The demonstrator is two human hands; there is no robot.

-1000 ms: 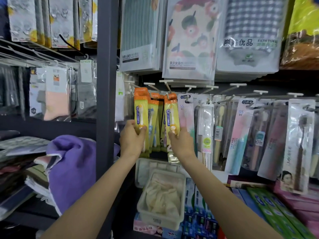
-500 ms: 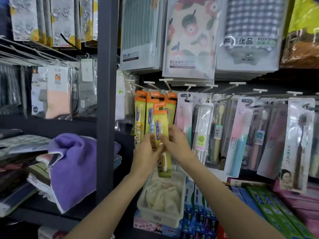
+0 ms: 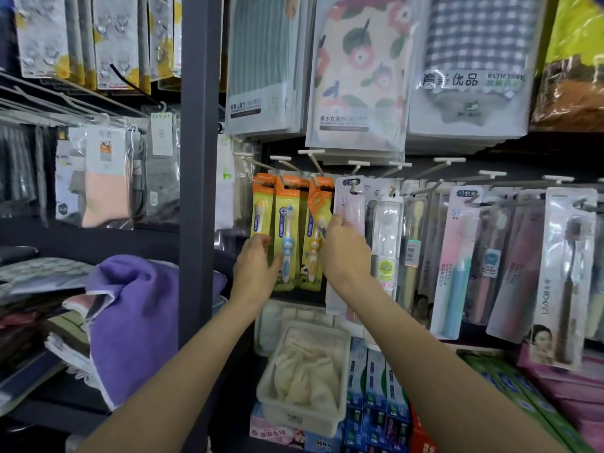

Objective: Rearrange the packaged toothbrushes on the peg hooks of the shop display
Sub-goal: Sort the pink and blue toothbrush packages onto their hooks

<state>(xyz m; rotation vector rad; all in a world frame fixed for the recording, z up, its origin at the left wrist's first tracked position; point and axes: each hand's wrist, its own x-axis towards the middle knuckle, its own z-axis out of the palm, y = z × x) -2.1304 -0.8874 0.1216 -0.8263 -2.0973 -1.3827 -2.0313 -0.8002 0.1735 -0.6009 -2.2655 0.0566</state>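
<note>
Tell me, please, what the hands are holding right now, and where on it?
The right hand pinches the third yellow pack's right edge near the brush head. The left hand touches the lower left packs; a grip cannot be told.

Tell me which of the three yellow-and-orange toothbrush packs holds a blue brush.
The middle pack: its brush is blue with a blue figure on the handle, while the left pack and right pack hold yellow-and-white brushes.

One head-worn camera, close to the shelving — no second view to share the scene.
It looks forward and slightly down from the person's eye level, facing the row of white metal peg hooks (image 3: 359,165) near mid-frame; both bare forearms reach up from the bottom edge, and the dark grey upright shelf post (image 3: 199,191) stands just left of centre — wide-angle bending at the edges.
</note>
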